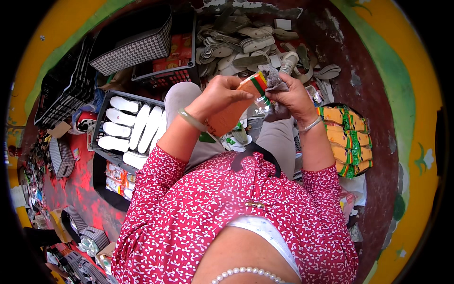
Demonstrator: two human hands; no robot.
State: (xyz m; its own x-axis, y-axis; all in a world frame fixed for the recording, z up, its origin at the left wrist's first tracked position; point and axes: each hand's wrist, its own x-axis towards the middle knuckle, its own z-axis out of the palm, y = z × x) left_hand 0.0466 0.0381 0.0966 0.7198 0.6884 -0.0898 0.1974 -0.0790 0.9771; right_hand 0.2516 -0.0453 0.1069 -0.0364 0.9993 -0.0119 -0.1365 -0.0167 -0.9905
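Above my lap, my left hand [218, 98] is closed on an orange insole [226, 116], thumb across its upper part. A clear plastic wrapper with red, yellow and green stripes [257, 84] covers the insole's far end. My right hand [299, 99] pinches a grey cloth [278, 112] against that wrapped end; part of the cloth bunches up above the fingers. Right of my right forearm, stacked orange insoles in green-striped wrappers [336, 136] fill a dark container. On the left, white insoles [139, 127] lie in a dark crate [100, 128].
A heap of pale shoe soles and shoes [255, 43] covers the floor ahead. A houndstooth-patterned basket [135, 54] rests by a black crate [191, 66] with red packets at the far left. Bagged goods [118, 180] sit beside my left elbow. A painted wall [406, 94] curves along the right.
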